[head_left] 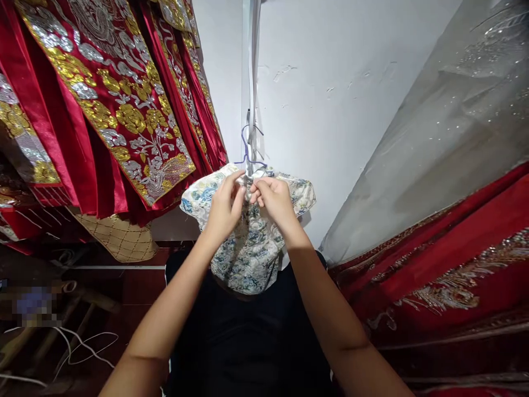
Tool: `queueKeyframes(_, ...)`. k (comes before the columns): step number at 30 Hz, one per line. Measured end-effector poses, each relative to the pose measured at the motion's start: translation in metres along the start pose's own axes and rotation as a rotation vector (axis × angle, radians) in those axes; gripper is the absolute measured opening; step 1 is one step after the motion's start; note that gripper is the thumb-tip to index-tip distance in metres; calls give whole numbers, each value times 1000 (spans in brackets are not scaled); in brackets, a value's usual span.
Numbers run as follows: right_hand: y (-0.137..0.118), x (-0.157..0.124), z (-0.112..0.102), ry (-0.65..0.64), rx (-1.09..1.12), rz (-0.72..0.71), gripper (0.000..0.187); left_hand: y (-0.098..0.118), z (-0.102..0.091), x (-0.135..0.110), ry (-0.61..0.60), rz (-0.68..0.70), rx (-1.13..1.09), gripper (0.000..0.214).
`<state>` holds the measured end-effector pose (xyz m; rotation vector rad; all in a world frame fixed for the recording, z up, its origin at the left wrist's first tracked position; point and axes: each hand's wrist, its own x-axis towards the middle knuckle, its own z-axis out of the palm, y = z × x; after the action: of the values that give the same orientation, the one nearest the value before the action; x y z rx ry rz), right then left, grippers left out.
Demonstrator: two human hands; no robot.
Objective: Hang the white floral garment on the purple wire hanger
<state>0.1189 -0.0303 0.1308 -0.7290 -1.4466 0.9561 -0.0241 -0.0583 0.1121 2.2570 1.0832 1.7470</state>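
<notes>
A white brocade garment (252, 253) with a blue and green floral pattern hangs on a blue wire hanger (247, 150) in front of a white wall. My left hand (225, 207) and my right hand (275, 199) are both raised to its collar, just under the hanger hook. The fingers of each hand are pinched together on the fabric at the neck opening. The hands almost touch each other. What the fingertips hold besides cloth is hidden.
Red satin garments with gold and silver embroidery (107, 99) hang close at the left. A grey plastic-covered garment (446, 121) and more red embroidered cloth (446, 275) crowd the right. White cables (82, 347) lie on the dark floor at lower left.
</notes>
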Motion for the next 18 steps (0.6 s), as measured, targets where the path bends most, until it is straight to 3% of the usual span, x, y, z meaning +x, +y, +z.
queueKeyframes(2, 6, 2, -1, 2, 6, -14, 25, 0, 0, 32, -12, 105, 81, 13)
queueKeyframes(5, 23, 2, -2, 85, -8, 47, 25, -2, 3, 53, -10, 174, 160, 17)
queueKeyframes(8, 34, -3, -3, 149, 26, 79, 26, -3, 1, 53, -100, 210, 184, 13)
queueKeyframes(13, 22, -3, -5, 102, 56, -41, 27, -3, -7, 45, -276, 215, 211, 11)
queueKeyframes(15, 24, -1, -4, 99, -2, -42, 26, -1, -8, 45, -229, 209, 185, 12)
queueKeyframes(18, 40, -8, -4, 99, -115, 33, 25, -2, -19, 47, 49, 128, 59, 13)
